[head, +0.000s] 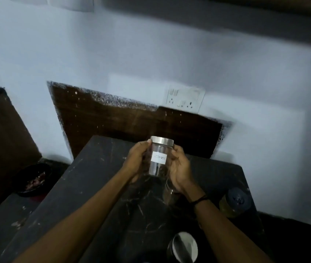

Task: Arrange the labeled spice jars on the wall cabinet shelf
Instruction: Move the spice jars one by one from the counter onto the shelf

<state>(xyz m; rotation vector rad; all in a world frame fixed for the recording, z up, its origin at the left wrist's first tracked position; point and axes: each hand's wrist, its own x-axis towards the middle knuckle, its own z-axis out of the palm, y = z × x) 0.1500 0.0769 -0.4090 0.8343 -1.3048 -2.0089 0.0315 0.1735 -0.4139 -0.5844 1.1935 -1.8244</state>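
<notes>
Both hands are holding one clear glass jar up in front of the person, above the dark marbled surface. The left hand is pressing against the jar's left side, its fingers wrapping up toward the lid. The right hand is cupping the right side and the base, with its fingers curling around the glass, so both sets of fingers are closing on the jar. The jar is standing nearly upright, tipping slightly away from the camera, with a silver metal lid on top. A white paper label on its front is reading "cloves" in handwriting. A little dark material is showing low inside the jar, though the blur makes it hard to identify.

A dark cord is circling the right wrist. Near the right forearm, toward the surface's right edge, a jar with a dark blue lid and yellowish contents is standing. At the bottom of the view, another jar with a shiny metal lid is sitting on the surface. On the white wall behind, a switch and socket plate is showing above a dark brown panel. To the left, lower down, a dark bowl is holding reddish scraps.
</notes>
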